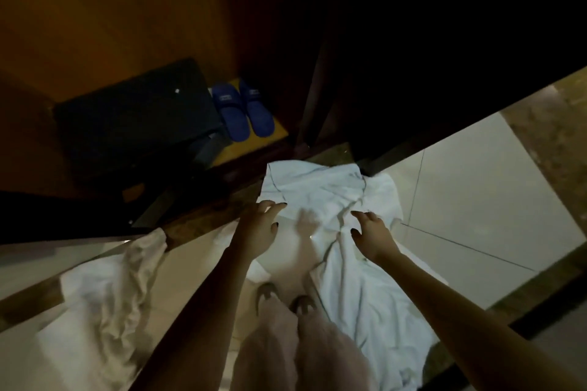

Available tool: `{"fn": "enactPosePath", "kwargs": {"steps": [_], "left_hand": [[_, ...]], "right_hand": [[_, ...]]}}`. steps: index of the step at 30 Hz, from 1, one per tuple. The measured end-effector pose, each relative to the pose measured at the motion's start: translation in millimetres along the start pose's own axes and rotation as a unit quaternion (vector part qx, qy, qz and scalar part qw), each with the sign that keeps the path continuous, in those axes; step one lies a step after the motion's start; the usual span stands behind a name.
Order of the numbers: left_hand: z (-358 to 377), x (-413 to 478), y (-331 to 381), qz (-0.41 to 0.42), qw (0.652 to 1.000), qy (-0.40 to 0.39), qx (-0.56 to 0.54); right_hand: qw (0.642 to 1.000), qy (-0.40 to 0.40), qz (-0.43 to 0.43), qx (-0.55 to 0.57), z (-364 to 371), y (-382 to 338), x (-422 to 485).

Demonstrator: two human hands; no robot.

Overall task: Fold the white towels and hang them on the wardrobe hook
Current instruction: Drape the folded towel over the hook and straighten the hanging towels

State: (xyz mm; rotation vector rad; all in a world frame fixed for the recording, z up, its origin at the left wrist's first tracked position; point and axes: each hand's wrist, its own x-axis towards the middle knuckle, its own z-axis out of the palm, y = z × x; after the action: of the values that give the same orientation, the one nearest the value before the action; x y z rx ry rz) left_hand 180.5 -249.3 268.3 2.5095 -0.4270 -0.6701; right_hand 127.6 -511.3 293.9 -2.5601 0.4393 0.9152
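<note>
White towel (320, 187) lies crumpled and spread on the pale floor tiles (476, 174) at the centre of the frame, running from the wardrobe's lower edge down toward the lower right. Both arms reach forward over it. The left hand (262, 227) sits at the towel's left edge, just left of centre, fingers spread and straight, holding nothing. The right hand (373, 233) is over the towel's creased middle, right of centre, fingers loosely bent and parted, also gripping nothing. A hand-shaped shadow falls on the cloth between the two hands; whether either hand touches the fabric cannot be told.

A second white towel (104, 289) lies rumpled in the lower left of the frame, well apart from both hands. The person's shoes (286, 298) stand at lower centre, beside the first towel's near part.

Inside the open wooden wardrobe (111, 9) in the upper left, a pair of blue slippers (243, 109) rests just right of a black box (133, 124).
</note>
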Motion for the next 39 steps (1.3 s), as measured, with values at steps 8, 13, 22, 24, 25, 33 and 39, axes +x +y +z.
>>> {"fn": "enactPosePath", "kwargs": {"steps": [8, 13, 22, 24, 25, 33, 39], "left_hand": [[182, 123, -81, 0.069, 0.994, 0.008, 0.082], [270, 210, -118, 0.084, 0.99, 0.027, 0.109], [340, 316, -155, 0.244, 0.937, 0.226, 0.108], [338, 329, -158, 0.2, 0.958, 0.173, 0.112], [336, 335, -158, 0.172, 0.969, 0.133, 0.118], [331, 344, -159, 0.183, 0.962, 0.12, 0.161], [298, 325, -152, 0.199, 0.964, 0.177, 0.02]], "right_hand": [[0.997, 0.031, 0.046, 0.051, 149, 82, 156], [0.993, 0.112, 0.016, 0.018, 204, 123, 259], [0.948, 0.301, -0.099, 0.01, 220, 147, 407], [0.939, 0.324, -0.106, -0.035, 213, 150, 423], [0.937, 0.331, -0.097, -0.053, 210, 152, 427], [0.909, 0.375, -0.152, -0.097, 189, 155, 428], [0.929, 0.322, -0.163, -0.086, 184, 148, 385]]}}
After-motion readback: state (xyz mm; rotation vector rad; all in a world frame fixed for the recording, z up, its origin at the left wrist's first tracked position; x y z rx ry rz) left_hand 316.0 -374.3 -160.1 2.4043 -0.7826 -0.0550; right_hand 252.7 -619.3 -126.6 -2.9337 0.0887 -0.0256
